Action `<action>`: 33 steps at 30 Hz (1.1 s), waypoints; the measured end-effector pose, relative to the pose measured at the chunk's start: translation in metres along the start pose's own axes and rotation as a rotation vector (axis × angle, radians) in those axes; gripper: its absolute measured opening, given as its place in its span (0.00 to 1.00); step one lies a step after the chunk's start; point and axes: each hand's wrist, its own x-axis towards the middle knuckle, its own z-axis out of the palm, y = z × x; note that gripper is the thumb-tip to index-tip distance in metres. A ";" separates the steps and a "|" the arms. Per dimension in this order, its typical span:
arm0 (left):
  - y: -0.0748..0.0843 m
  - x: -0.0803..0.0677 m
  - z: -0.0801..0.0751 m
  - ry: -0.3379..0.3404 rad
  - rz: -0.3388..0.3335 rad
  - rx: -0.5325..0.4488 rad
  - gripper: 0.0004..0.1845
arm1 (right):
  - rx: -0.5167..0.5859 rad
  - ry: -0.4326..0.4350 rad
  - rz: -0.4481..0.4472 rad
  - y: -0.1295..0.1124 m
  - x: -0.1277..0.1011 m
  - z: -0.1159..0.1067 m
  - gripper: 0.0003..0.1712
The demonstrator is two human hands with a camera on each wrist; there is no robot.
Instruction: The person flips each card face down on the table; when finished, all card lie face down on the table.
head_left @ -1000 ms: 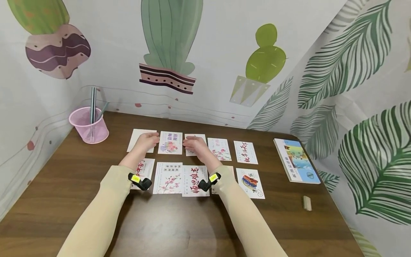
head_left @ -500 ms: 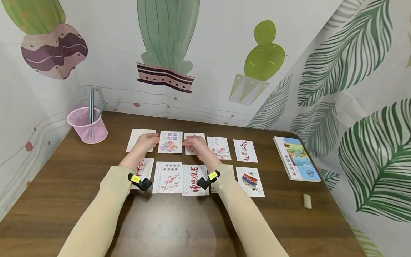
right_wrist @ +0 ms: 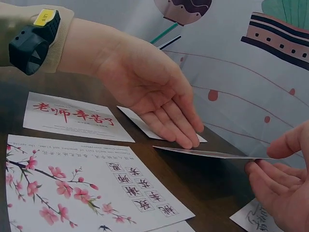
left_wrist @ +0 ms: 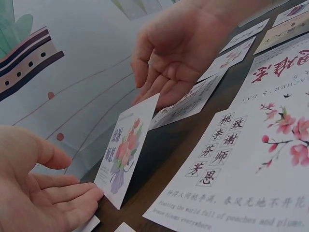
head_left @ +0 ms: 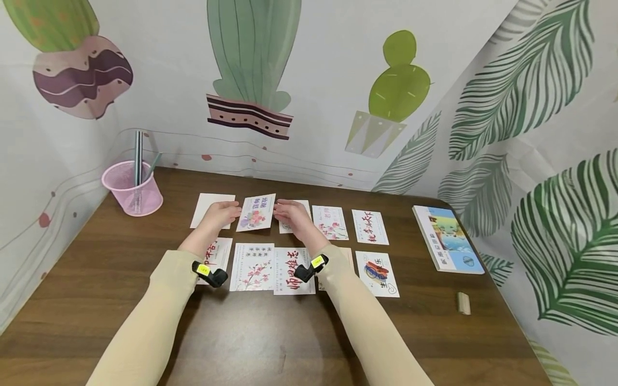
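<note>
A white greeting card [head_left: 257, 213] with a printed flower bouquet lies between my two hands, its right side lifted off the table and its left side low. My right hand [head_left: 294, 219] pinches the raised right edge; in the right wrist view that edge runs between the thumb [right_wrist: 289, 144] and the fingertips. At the opposite edge, my left hand [head_left: 216, 219] touches the card with nearly straight fingertips, palm turned inward in the left wrist view. A blank white card [head_left: 201, 206] lies partly behind the left hand, and another card [head_left: 303, 206] is partly covered by the right.
Nearer me lies a row of cards, including a plum-blossom card [head_left: 253, 268] and a red-lettered card [head_left: 292, 273]. A pink mesh pen cup [head_left: 135, 195] stands at the back left. To the right are a booklet [head_left: 449, 238] and an eraser-like block [head_left: 463, 303].
Half a second ago the bouquet card lay flat; now its right side is raised and it tilts toward the left. The hands have barely shifted, and the other cards stay where they were.
</note>
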 end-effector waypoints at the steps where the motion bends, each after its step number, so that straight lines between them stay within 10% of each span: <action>1: 0.000 0.001 0.000 0.000 0.001 -0.002 0.29 | 0.007 -0.002 0.004 0.001 0.000 0.001 0.27; 15: 0.006 -0.001 0.005 0.013 0.041 -0.056 0.28 | -0.008 0.001 0.059 0.008 0.002 0.011 0.33; 33: 0.027 0.012 0.025 -0.134 0.025 -0.048 0.27 | 0.027 0.020 0.022 0.002 0.001 0.017 0.29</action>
